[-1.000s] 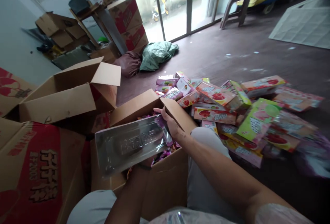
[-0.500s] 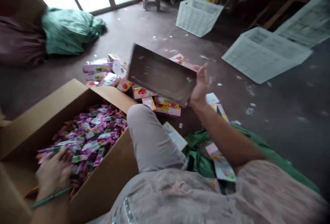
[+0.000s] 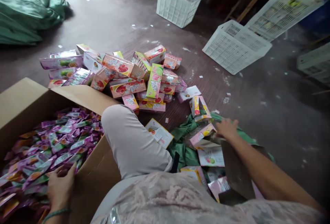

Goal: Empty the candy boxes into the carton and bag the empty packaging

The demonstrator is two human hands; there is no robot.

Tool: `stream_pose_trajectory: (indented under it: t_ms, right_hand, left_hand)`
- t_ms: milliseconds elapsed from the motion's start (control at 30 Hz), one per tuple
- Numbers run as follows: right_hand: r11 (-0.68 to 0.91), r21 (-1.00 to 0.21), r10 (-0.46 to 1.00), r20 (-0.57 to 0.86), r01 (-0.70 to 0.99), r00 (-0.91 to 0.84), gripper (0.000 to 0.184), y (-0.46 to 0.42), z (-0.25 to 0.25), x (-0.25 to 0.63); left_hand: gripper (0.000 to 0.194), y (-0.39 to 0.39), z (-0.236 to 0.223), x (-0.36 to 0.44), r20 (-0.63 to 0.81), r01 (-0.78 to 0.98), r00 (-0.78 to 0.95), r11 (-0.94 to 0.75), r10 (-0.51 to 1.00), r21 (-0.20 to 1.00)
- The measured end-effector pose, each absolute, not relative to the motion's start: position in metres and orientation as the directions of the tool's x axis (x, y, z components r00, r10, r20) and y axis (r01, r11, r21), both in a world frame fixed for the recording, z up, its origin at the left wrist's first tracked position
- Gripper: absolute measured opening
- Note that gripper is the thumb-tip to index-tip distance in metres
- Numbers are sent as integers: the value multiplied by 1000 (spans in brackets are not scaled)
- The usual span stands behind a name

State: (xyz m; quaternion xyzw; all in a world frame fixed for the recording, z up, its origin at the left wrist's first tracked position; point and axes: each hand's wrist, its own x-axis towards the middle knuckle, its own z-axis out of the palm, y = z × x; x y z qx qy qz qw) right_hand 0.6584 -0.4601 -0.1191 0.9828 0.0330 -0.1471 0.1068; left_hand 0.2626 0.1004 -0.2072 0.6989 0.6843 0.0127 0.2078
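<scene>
My left hand (image 3: pixel 61 185) rests inside a cardboard carton (image 3: pixel 96 164) at lower left, on a heap of purple candy sachets (image 3: pixel 55 145). Its thumb and fingers are apart, the fingertips partly hidden among the sachets. No sachet is plainly gripped. At the right, my right hand (image 3: pixel 227 127) is open with fingers spread, above a pile of fruit-printed boxes. A dark, empty-looking box (image 3: pixel 237 169) stands tilted beneath my right forearm. Near the hand lie a pink box (image 3: pixel 202 134) and a white box (image 3: pixel 211 156) on green cloth (image 3: pixel 185 153).
Several fruit-printed boxes (image 3: pixel 129 87) are heaped on the floor beyond my knee. White plastic crates (image 3: pixel 177 6) stand farther back, another crate (image 3: pixel 234 50) tilted at right. A green sack (image 3: pixel 28 14) lies at upper left. Paper scraps dot the floor.
My right hand has moved down and right, letting go of the dark box it held up. My left hand remains at the sachets. The view has swung to the right.
</scene>
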Motion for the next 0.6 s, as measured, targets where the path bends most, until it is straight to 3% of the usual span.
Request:
stream_pose_trajectory:
  t_ms: [167,233,300,433,600]
  right_hand:
    - [-915,-17,360,-485,403,797,91,-328,-231,593]
    - [-886,-89,405,-627,455,666,113,-283,-273,565]
    - [-897,-86,374,-673,434,639,122,-260,-302,546]
    - [-949,-48,266,-646,310,715,100,-265,-322,551]
    - [-972,-76,213,-672,220,709,69,-302,-308,591]
  left_hand:
    - [48,92,-195,268,-339,971,35,49,940,234]
    - [61,88,-190,270,-362,972,75,12,929,233]
    - [70,82,-183,270,-383,968,121,-22,916,250]
    - [71,70,-167,273,-415,974,120,-27,902,223]
    - [74,62,-155,288,-453,992,17,43,891,120]
